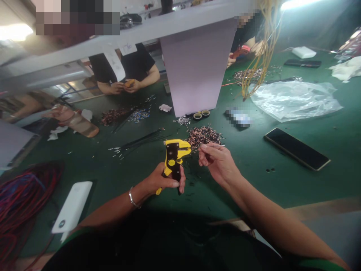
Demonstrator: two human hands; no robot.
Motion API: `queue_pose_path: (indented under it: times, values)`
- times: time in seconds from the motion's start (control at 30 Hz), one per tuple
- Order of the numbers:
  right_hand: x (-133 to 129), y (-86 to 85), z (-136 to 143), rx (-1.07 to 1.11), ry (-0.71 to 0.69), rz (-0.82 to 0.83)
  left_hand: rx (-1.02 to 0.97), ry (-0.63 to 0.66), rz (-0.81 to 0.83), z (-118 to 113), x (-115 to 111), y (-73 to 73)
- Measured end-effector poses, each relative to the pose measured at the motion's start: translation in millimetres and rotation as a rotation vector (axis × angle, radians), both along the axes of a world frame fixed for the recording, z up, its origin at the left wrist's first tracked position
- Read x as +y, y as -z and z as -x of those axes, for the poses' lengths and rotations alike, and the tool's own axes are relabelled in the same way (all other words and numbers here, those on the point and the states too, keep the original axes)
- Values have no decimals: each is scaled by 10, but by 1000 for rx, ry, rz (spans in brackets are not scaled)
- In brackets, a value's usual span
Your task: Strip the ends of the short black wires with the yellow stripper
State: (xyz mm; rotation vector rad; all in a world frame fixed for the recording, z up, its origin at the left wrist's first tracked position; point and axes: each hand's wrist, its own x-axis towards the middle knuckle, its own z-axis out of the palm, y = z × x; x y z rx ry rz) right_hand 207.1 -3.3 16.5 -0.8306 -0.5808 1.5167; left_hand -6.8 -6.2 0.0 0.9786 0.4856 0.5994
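My left hand [169, 178] is wrapped round the handles of a yellow and black wire stripper [172, 154], held upright with its jaws toward the right. To the right of those jaws, my right hand [216, 160] has its thumb and forefinger pinched together. What sits in that pinch is too small to make out. Just beyond both hands lies a heap of short black wire pieces with copper-coloured ends [204, 135]. A bundle of thin black wires [141, 139] stretches across the green table [126, 169] on the left.
Nearby are a dark phone [297, 148], a white power bank [72, 207], coiled red and blue wires [25, 195], tape rolls [201, 114] and a clear plastic bag [296, 98]. A bottle [79, 122] lies at left. A white panel [197, 67] stands ahead; co-workers' hands [128, 86] work beyond.
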Motion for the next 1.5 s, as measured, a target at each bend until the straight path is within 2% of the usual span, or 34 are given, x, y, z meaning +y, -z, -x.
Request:
queue_pose_path:
  times: [0.3,0.73,0.9,1.0,1.17,1.33,1.5]
  values:
    - [1,8,-2,-2,-10,5,6,-47,-19,-22,-25,-16]
    - [5,-19,-13,29,-49,42,109,-70,-61,6,-82,34]
    - [28,9,-8,34,-63,62,140,-164,-68,0,-66,6]
    - [38,4,-1,15,-57,86,136,-157,-81,-1,-35,-10]
    - [38,-30,-19,-5,23,54,45,-143,-63,-35,-13,-18]
    - [49,4,-37,-57,129,7,-2,-271,-59,-39,24,-26]
    - [35,29,-5,-186,147,-51,48,-361,-81,-4,105,-31]
